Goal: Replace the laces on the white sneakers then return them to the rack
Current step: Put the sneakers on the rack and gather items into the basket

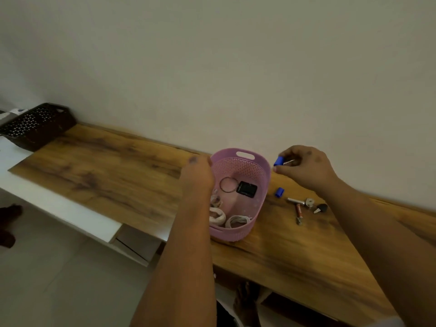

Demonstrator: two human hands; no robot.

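Note:
A pink plastic basket (264,175) stands on a wooden top (118,171) against the wall. Inside it lie two coiled white laces (237,220), a thin ring (228,184) and a small black item (247,189). My left hand (197,172) rests against the basket's left rim, its fingers hidden from view. To the right of the basket, my right hand (304,166) hovers above the top and pinches a small blue cap-like piece (278,160). No sneakers are in view.
A second blue piece (279,192), a metal tool with a reddish handle (298,210), a small spool (309,202) and a black key (320,208) lie right of the basket. A dark perforated basket (37,125) sits far left. Open shelf compartments lie under the top.

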